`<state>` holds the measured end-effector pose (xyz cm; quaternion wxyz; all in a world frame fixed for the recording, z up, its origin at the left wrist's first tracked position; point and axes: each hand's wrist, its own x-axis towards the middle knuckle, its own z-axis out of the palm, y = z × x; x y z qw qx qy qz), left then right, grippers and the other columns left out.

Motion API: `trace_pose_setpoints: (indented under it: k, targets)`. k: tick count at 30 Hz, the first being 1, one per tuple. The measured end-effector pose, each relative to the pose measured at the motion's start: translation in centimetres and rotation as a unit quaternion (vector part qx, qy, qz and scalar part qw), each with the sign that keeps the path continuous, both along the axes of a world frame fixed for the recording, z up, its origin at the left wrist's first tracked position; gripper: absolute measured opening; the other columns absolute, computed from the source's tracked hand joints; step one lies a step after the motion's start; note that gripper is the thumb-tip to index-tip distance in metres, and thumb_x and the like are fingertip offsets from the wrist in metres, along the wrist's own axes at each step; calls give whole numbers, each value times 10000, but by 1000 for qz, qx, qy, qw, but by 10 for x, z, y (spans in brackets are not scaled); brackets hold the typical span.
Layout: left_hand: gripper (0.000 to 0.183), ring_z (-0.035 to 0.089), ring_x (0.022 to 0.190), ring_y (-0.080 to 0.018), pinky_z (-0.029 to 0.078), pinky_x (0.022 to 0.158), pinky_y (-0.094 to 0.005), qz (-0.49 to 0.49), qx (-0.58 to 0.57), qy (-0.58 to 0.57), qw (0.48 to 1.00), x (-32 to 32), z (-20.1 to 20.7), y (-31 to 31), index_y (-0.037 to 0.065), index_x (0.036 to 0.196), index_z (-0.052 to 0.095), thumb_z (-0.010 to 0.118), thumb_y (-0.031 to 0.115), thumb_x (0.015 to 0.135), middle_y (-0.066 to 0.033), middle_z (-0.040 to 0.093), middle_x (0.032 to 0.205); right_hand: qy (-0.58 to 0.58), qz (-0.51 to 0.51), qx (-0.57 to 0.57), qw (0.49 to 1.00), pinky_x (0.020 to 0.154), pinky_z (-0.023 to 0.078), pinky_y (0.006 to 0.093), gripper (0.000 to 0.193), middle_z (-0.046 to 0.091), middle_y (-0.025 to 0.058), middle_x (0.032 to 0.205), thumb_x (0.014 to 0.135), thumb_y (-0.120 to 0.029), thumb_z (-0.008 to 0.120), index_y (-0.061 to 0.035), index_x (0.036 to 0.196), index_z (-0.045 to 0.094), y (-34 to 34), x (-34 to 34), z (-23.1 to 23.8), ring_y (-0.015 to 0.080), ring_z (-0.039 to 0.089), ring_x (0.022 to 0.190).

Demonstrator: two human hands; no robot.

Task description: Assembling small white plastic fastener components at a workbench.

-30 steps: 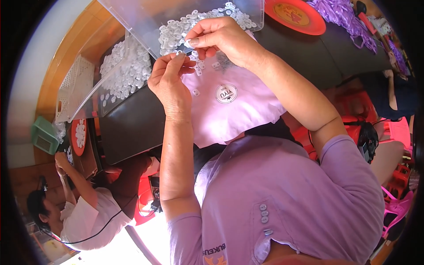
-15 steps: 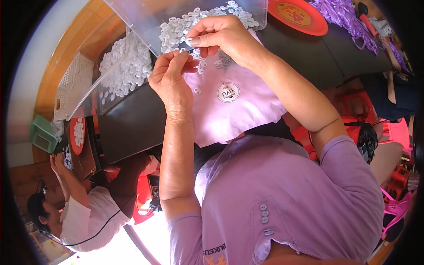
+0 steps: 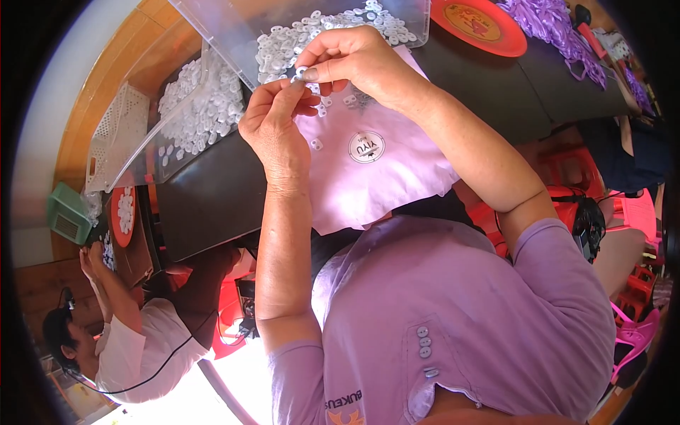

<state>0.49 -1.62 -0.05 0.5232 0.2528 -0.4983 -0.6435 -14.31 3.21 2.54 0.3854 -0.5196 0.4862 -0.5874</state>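
Note:
My left hand (image 3: 275,126) is closed, thumb and forefinger pinching a small white plastic piece. My right hand (image 3: 358,62) pinches another small white plastic piece (image 3: 302,71) just above it. The fingertips of both hands meet, and the two pieces touch or nearly touch; the fingers partly hide them. Beneath the hands lies a pink cloth (image 3: 386,180) with a round printed mark. A few loose white pieces (image 3: 316,144) with dark holes rest on it, beside a small pile of tiny dark bits (image 3: 363,98).
Ahead stands a clear plastic bin (image 3: 212,35) with many white oval pieces (image 3: 283,46). Another clear bin (image 3: 134,166) of white pieces is on the left. A red plate (image 3: 506,42) and purple straps (image 3: 545,28) lie at the far right. A co-worker (image 3: 152,347) sits at the left.
My right hand's fingertips have moved slightly down and left, bringing its white piece against or close to the one in my left hand. The left hand has hardly moved.

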Motion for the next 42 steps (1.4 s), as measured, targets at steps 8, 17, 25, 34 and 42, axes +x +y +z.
trace_pose_setpoints:
  k: [8, 17, 25, 34, 42]
  targets:
    - [103, 606, 588, -214, 474, 566, -301, -13, 15, 10, 1000, 2, -1, -2, -48, 869, 584, 620, 37, 823, -121, 623, 712, -16, -8, 7, 1000, 572, 420, 217, 127, 618, 13, 744, 845, -140, 645, -32, 912, 655, 2, -5, 2, 87, 571, 629]
    - [119, 601, 598, -230, 470, 578, -314, -13, 51, 16, 998, 4, -1, -6, -48, 888, 580, 618, 44, 823, -129, 620, 712, -63, 17, 40, 997, 575, 459, 245, 136, 662, 62, 819, 872, -139, 631, -32, 956, 643, 1, -8, 5, 136, 635, 663]
    - [132, 608, 607, -234, 469, 570, -316, -15, 41, 3, 999, 3, -1, -5, -55, 896, 584, 617, 51, 824, -126, 619, 722, -37, -15, 7, 999, 644, 480, 248, 109, 651, 32, 817, 853, -103, 618, -30, 923, 659, -4, -8, -2, 114, 619, 709]
    - [151, 606, 611, -234, 462, 566, -317, -31, 34, -3, 999, 2, 0, -3, -66, 902, 587, 618, 56, 817, -133, 619, 728, 66, 0, -47, 997, 650, 476, 232, 143, 641, 19, 824, 798, -46, 598, -18, 921, 665, -4, -10, -3, 90, 592, 719]
    - [141, 616, 601, -232, 467, 556, -307, -28, 24, -12, 999, 2, -1, -4, -75, 892, 604, 626, 47, 825, -137, 632, 729, 79, 4, -58, 995, 674, 487, 232, 167, 643, 25, 847, 809, -40, 587, -16, 949, 674, -4, -10, -3, 90, 591, 745]
